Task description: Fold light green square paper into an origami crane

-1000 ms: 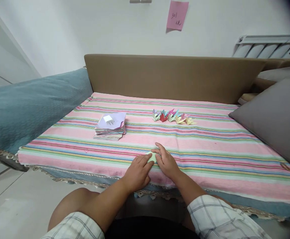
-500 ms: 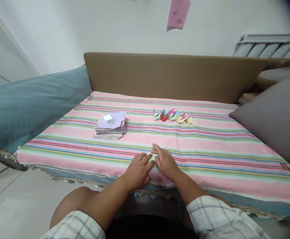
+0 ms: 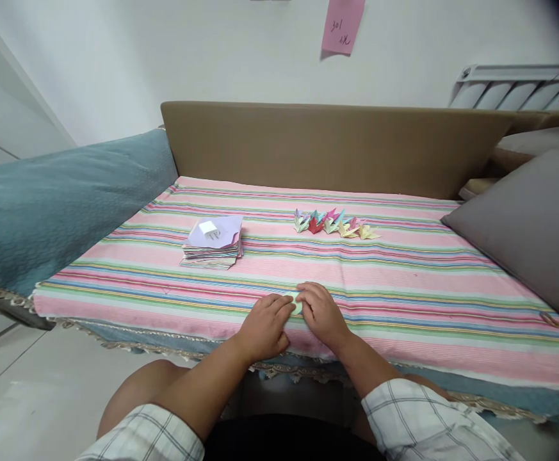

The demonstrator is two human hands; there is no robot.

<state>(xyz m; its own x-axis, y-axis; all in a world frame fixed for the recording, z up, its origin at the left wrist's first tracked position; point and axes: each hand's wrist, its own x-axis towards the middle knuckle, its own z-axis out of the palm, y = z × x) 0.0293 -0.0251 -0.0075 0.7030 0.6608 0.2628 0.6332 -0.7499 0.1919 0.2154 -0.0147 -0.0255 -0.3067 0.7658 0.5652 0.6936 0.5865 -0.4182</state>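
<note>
A small piece of pale green folding paper (image 3: pixel 297 303) lies on the striped cloth, mostly covered by my fingers. From the left, my left hand (image 3: pixel 266 325) presses its closed fingertips on the paper's edge. On the other side my right hand (image 3: pixel 323 315) has its fingers curled and grips the paper's right edge. The paper's folds are too small to make out. Beyond my hands sits a cluster of folded paper cranes (image 3: pixel 334 224) in several colours. To the left is a stack of coloured paper sheets (image 3: pixel 212 253) with a small white item (image 3: pixel 208 228) on top.
The pink striped cloth (image 3: pixel 404 285) covers a sofa seat with a brown backrest (image 3: pixel 308 147). A blue-covered armrest (image 3: pixel 68 198) bounds the left, a grey pillow (image 3: pixel 533 224) the right. A small brownish loop (image 3: pixel 549 319) lies near the pillow. A pink note (image 3: pixel 342 25) hangs on the wall.
My right fingers, spread over the paper before, have drawn in and curled at its right edge. My left fingers have come closer together. The cranes and the stack have not moved.
</note>
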